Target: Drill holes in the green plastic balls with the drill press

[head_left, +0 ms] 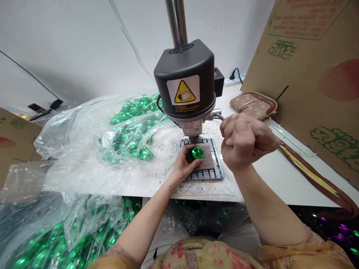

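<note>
A small black bench drill press (185, 80) stands on the white table (280, 175). My left hand (183, 166) pinches a shiny green faceted bead (197, 152) and holds it on the brown pad (208, 155) of the slotted drill base (209, 173), right under the chuck. My right hand (244, 140) is raised to the right of the machine, its fingers wrapped in a fist round the drill's feed lever (216, 114), whose metal end shows beside the head.
A clear plastic bag of several green beads (131, 127) lies left of the drill. More bagged beads (56, 239) sit below the table edge. A patterned purse (254, 104) with a long strap (314, 175), cardboard sheets (316, 74) and a power strip (235, 79) are on the right.
</note>
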